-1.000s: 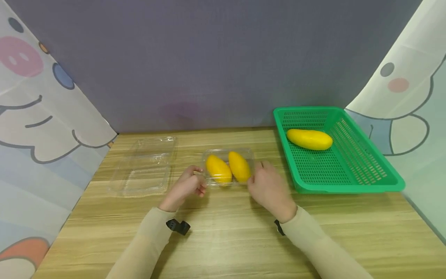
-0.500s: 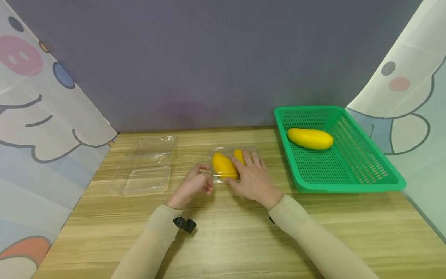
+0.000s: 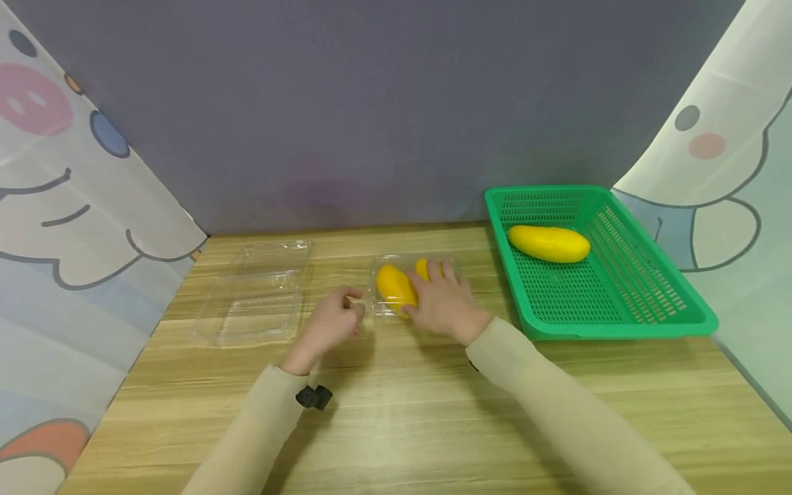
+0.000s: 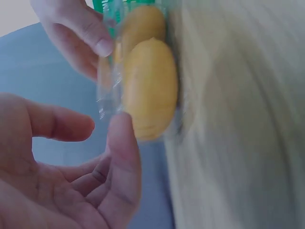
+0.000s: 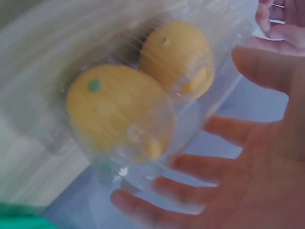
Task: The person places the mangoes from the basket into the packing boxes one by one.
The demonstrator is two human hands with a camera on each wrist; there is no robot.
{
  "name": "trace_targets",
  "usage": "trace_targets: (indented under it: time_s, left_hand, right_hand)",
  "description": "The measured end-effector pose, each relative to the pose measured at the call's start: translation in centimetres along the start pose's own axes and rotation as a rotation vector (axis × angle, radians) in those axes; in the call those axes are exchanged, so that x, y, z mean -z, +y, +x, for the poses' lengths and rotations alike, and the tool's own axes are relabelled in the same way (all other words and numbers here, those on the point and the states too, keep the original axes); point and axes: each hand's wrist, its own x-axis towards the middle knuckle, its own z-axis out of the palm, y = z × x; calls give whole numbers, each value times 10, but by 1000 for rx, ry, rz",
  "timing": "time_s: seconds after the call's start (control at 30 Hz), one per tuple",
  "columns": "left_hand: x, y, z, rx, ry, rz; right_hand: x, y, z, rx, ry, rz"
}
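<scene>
A clear plastic clamshell box (image 3: 379,309) stands mid-table, its lid down over two yellow mangoes, the left one (image 3: 394,285) and the right one (image 3: 422,268). My right hand (image 3: 442,301) lies over the lid's right part with fingers spread, partly covering the right mango. In the right wrist view those fingers (image 5: 195,167) reach along the clear lid, nearly straight. My left hand (image 3: 331,320) is just left of the box, holding nothing. The left wrist view shows its thumb and fingers (image 4: 125,157) apart near the box end; whether they touch it I cannot tell.
A green plastic basket (image 3: 526,313) stands at the right with one long yellow fruit (image 3: 549,244) inside. At the left lies an opened clear clamshell box (image 3: 256,320). A grey partition (image 3: 396,124) rises behind the wooden table (image 3: 396,426).
My right hand has moved from the box's right side onto its lid. The box has shifted slightly right and away. My left hand followed it, then drew back a little to the left.
</scene>
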Motion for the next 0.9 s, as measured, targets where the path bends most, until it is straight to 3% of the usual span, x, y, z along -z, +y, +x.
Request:
trace_targets:
  time_s: [0.33,0.73,0.9]
  left_hand:
    - [30,11,-13,-83,117,266]
    - [68,-3,-25,-107,227,378]
    - [85,-10,-30,-109,294,475]
  right_hand:
    - [20,-3,19,-32,-143,-61]
    - [28,3,31,-56,-192,-65]
    - [30,4,35,-44,-193,-87]
